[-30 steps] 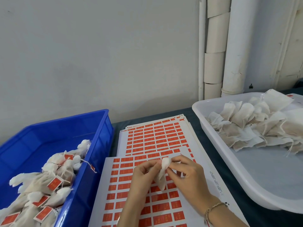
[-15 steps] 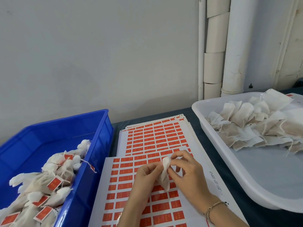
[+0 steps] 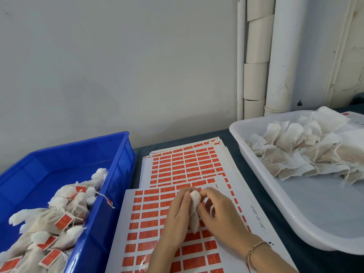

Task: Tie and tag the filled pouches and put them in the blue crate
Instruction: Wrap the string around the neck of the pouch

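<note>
**Both hands pinch one pouch over the sticker sheets**

The pouch (image 3: 194,210) is held upright between the two hands, near the middle of the scene, above the near sheet of red stickers (image 3: 149,213). Its gathered top points away from the person and its wider end hangs down toward the sheet.

The left hand (image 3: 177,217) rises from the near edge with its back to the camera. Its fingers lie close together along the pouch's left side and grip it near the top. The right hand (image 3: 221,215) comes in from the near right with its fingers curled. Its thumb and forefinger pinch the pouch's top from the right side. A thin bracelet (image 3: 254,251) sits on the right wrist.

The blue crate (image 3: 59,160) stands at the left, just beside the sheets, and holds a heap of tied pouches with red tags (image 3: 65,215). One tag hangs over its near right wall. A farther stack of sticker sheets (image 3: 187,164) lies partly under the near one. At the right, a white tray (image 3: 315,209) holds a pile of untagged pouches (image 3: 305,150) at its far end. All of this rests on a dark table cover (image 3: 236,152).
</note>
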`<state>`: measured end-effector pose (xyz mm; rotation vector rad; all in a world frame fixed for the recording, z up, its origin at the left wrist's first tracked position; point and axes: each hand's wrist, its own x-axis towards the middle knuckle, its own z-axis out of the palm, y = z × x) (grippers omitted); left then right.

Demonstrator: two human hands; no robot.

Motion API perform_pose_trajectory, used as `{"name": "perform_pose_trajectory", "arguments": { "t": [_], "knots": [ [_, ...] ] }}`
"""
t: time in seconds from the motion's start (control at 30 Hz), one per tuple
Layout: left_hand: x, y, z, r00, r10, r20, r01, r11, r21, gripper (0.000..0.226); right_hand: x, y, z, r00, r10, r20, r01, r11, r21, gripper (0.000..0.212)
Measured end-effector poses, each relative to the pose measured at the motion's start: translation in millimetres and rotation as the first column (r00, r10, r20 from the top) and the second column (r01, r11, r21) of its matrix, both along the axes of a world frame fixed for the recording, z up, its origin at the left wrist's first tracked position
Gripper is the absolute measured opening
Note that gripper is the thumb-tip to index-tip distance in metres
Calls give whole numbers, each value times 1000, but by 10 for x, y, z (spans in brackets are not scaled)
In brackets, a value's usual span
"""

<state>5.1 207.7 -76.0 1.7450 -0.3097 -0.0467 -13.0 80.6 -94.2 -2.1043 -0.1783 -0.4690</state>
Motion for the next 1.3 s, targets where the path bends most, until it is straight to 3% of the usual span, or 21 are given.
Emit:
{"name": "perform_pose_trajectory", "arguments": {
  "t": [0.07, 0.27, 0.5, 0.77, 0.9, 1.07, 1.2, 1.3],
  "knots": [
    [2, -16, 31, 1000, -9, 2, 9, 999, -45, 13, 5, 8, 6, 999, 17, -32, -16, 999, 45, 8],
    [44, -17, 25, 992, 24, 125, -34, 996, 82, 8, -7, -9, 50, 992, 48, -113, -36, 993, 110, 5],
    [108, 33, -37, 988, 56, 147, -73, 991, 112, 11, -8, -34, 148, 956, 141, -259, -62, 954, 292, 30],
    [111, 39, -72, 991, 15, 130, -32, 991, 131, 21, 101, -74, 163, 892, 167, -420, 65, 873, 484, 37],
    [117, 38, -70, 989, 10, 147, -28, 992, 120, 21, 181, -96, 259, 794, 235, -561, 205, 765, 610, 31],
    [128, 33, -79, 989, -2, 150, -20, 990, 141, 21, 97, -179, 256, 823, 385, -417, 161, 546, 822, 39],
    [124, 35, -60, 989, -11, 150, -8, 992, 127, 23, 107, -240, 268, 809, 495, -317, 123, 384, 915, 13],
    [114, 26, -42, 990, -13, 142, -5, 993, 120, 24, 125, -276, 220, 796, 545, -263, 148, 246, 958, 40]
  ]
}}
